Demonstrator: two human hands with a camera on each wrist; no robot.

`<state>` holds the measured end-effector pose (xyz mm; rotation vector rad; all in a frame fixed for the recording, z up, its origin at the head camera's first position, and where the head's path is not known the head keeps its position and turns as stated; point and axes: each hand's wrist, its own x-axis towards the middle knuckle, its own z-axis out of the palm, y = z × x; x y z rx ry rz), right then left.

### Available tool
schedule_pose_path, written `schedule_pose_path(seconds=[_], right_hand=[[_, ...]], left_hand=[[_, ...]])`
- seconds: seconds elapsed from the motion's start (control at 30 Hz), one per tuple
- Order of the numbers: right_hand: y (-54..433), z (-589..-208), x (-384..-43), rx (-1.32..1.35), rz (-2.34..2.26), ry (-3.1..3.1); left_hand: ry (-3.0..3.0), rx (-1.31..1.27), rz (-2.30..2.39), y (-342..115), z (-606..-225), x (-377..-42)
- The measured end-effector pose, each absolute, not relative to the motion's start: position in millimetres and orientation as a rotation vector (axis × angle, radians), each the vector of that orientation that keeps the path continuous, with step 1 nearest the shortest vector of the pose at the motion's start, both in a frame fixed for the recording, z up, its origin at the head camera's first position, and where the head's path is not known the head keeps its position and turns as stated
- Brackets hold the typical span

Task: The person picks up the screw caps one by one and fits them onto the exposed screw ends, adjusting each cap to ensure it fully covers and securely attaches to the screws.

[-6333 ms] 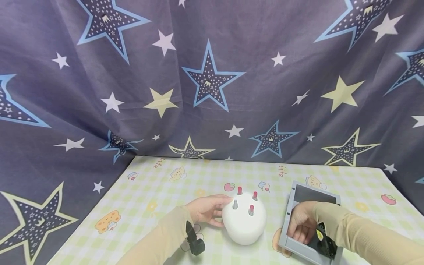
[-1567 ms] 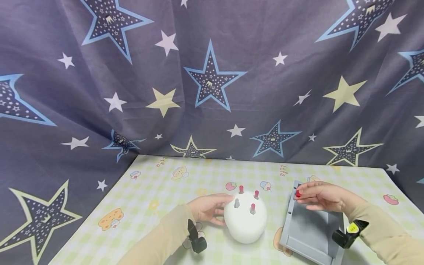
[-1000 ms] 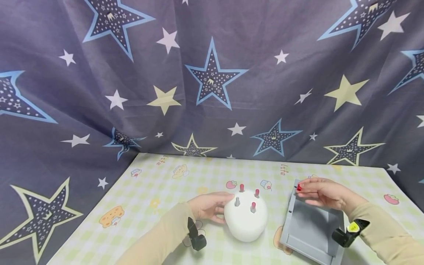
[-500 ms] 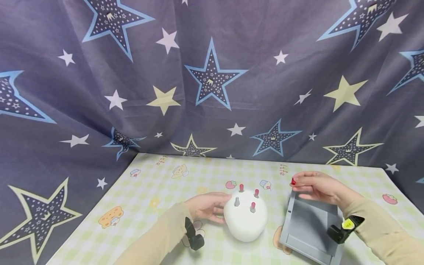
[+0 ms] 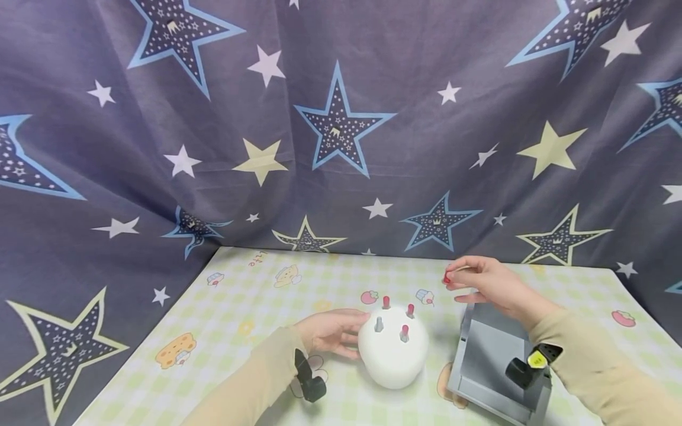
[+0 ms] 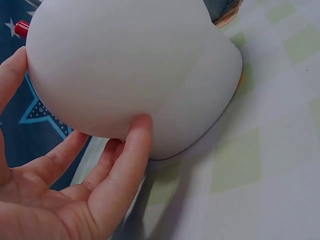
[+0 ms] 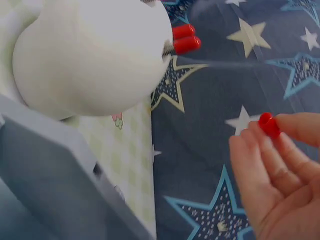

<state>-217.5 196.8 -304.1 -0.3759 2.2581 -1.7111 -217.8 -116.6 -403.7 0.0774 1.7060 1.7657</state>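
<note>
A white rounded body [image 5: 393,354] sits on the table with threaded posts rising from its top. Three posts carry red caps, such as the front red cap [image 5: 405,329]; one grey post [image 5: 379,324] is bare. My left hand [image 5: 331,334] holds the body's left side, its spread fingers and thumb bent around the curve; the left wrist view shows fingertips [image 6: 142,122] on the white surface [image 6: 125,70]. My right hand [image 5: 492,285] pinches a small red cap [image 7: 269,124] between thumb and fingers, in the air to the right of and beyond the body.
A grey open tray [image 5: 490,361] with raised walls stands at the right, partly under the right forearm. A checked tablecloth [image 5: 234,331] covers the table. A dark star-patterned curtain [image 5: 341,207] hangs behind it. Both wrists wear black cameras.
My right hand came up out of the tray with a red cap and has moved left and away, toward the white body. The left hand has stayed on the body.
</note>
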Motion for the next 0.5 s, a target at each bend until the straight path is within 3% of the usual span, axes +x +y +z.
schedule_pose_path(seconds=[0.5], right_hand=[[141, -298, -204, -0.816, -1.356, 2.674]], left_hand=[[1.690, 0.080, 1.771, -118, -403, -217]])
